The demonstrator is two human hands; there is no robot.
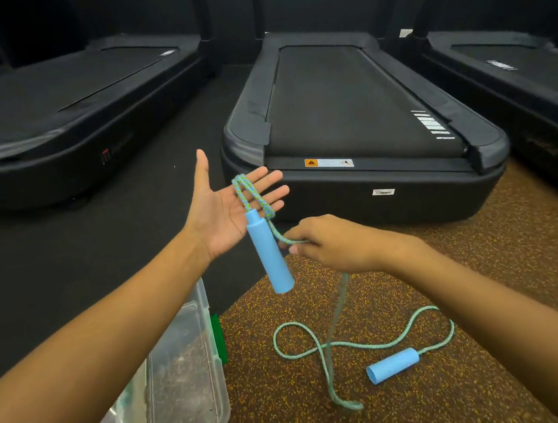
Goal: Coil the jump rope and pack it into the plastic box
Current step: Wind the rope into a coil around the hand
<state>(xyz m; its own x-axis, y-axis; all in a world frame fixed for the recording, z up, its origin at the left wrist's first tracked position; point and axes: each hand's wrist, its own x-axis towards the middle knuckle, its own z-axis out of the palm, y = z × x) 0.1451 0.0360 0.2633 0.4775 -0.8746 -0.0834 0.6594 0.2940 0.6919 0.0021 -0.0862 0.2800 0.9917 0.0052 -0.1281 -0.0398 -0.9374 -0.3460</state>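
Observation:
My left hand (226,213) is held palm up with fingers spread; a loop of the green-blue jump rope (251,193) hangs over its fingers. One light blue handle (270,253) dangles from that loop below the palm. My right hand (329,244) pinches the rope just right of that handle. From there the rope drops, blurred, to the floor, where it lies in loose curves (319,345) ending at the second blue handle (393,364). The clear plastic box (216,383) sits open on the floor at lower left, under my left forearm.
A green clip (217,335) shows on the box's right side. Three black treadmills stand ahead: left (55,124), middle (357,117), right (513,66). The floor is speckled brown rubber (448,262) near me and dark mat (36,271) to the left.

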